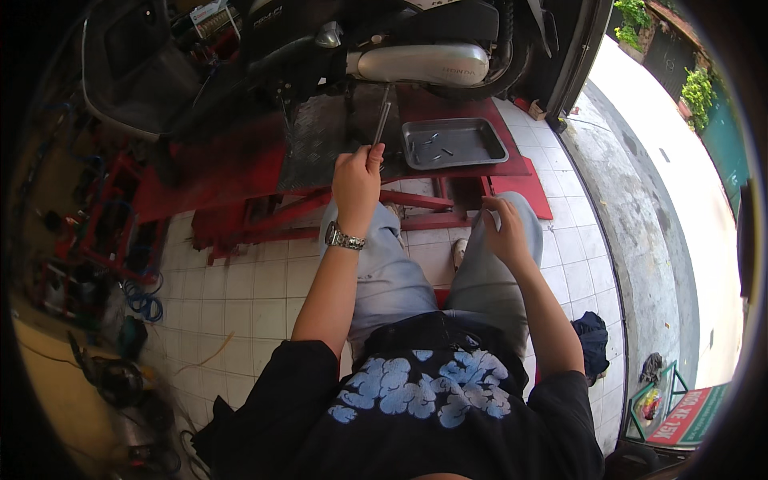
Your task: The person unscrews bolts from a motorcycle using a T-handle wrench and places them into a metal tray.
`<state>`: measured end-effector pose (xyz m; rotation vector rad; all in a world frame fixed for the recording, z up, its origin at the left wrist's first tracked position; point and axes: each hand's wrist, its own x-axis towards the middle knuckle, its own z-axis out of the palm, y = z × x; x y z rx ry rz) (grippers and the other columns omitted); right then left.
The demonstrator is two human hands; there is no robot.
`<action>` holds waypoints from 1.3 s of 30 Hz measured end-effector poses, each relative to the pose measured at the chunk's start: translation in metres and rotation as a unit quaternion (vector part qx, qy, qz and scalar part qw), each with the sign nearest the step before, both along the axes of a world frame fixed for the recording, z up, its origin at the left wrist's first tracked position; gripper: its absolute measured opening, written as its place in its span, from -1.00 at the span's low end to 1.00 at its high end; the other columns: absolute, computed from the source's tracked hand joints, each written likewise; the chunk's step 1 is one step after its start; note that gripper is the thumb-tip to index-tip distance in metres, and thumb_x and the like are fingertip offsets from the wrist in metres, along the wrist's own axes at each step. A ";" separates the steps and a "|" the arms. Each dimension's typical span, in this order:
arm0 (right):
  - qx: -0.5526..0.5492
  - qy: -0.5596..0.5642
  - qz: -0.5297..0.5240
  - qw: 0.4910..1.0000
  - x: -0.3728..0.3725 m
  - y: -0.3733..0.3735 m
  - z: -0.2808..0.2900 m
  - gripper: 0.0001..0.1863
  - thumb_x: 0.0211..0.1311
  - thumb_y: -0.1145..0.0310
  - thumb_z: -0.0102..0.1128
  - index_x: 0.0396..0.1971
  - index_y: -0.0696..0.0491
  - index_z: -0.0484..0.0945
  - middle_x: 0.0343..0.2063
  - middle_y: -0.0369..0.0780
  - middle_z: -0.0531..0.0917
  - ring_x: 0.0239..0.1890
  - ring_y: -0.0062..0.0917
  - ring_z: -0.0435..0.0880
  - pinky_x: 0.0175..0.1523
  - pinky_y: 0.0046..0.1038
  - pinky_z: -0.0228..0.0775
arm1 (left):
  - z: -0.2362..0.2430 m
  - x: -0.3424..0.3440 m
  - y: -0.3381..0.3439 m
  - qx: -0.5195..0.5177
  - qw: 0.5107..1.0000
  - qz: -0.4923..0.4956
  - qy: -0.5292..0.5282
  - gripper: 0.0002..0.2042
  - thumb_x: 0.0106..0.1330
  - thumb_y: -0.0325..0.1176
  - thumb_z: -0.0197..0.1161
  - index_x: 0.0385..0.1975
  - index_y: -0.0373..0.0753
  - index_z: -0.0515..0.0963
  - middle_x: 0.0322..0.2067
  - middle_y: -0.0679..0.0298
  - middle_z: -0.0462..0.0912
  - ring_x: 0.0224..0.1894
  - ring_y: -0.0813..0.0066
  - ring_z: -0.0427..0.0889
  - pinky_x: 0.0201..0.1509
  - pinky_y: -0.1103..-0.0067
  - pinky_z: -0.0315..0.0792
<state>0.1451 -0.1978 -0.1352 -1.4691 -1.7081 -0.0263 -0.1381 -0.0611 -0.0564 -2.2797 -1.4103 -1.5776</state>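
Observation:
My left hand [358, 188], with a metal watch on its wrist, is closed round a slim metal rod-shaped tool [384, 120]. The tool points up and away toward the underside of a motor scooter; its exact kind does not show. Over my right knee hovers my right hand [506, 232], fingers loosely bent and thumb apart, with nothing visible in it. Beyond the hands, a grey metal tray [484, 150] holds several small metal pieces that look like bolts. The scooter's silver engine-side cover [424, 64] lies just past the tool.
The scooter stands on a red lift platform [232, 172] with a dark tread plate [316, 132]. Red lift bars [416, 200] run below its near edge. Tools and blue hose [142, 300] lie at the left. Dark cloth [590, 340] rests on the tiled floor at right.

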 end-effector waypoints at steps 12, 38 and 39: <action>0.025 -0.052 0.028 0.998 -0.012 0.007 -0.010 -0.44 0.28 0.33 0.27 0.25 0.12 0.38 0.13 -0.06 0.56 0.18 -0.19 0.53 0.26 -0.27 0.36 | -0.009 0.004 -0.016 -0.124 0.985 -0.092 -0.080 -0.68 0.33 -0.16 0.36 -0.13 -0.31 0.68 -0.53 0.13 0.68 -0.49 0.30 0.67 -0.35 0.49 0.47; -0.229 0.459 0.299 0.805 -0.110 0.110 -0.073 -0.44 0.56 0.18 -0.02 0.41 0.14 0.23 0.22 -0.07 0.50 0.24 -0.40 0.52 0.30 -0.37 0.35 | -0.099 0.017 0.001 -0.156 0.955 -0.176 -0.181 -0.62 0.34 -0.16 0.37 -0.08 -0.31 0.47 -0.30 0.18 0.77 -0.37 0.52 0.71 -0.32 0.61 0.57; -0.241 0.463 0.307 0.796 -0.114 0.108 -0.081 -0.45 0.56 0.19 -0.03 0.40 0.15 0.23 0.22 -0.08 0.50 0.24 -0.41 0.52 0.31 -0.36 0.34 | -0.098 0.015 0.002 -0.159 0.957 -0.167 -0.174 -0.63 0.35 -0.15 0.36 -0.09 -0.30 0.48 -0.31 0.19 0.77 -0.35 0.49 0.73 -0.31 0.59 0.57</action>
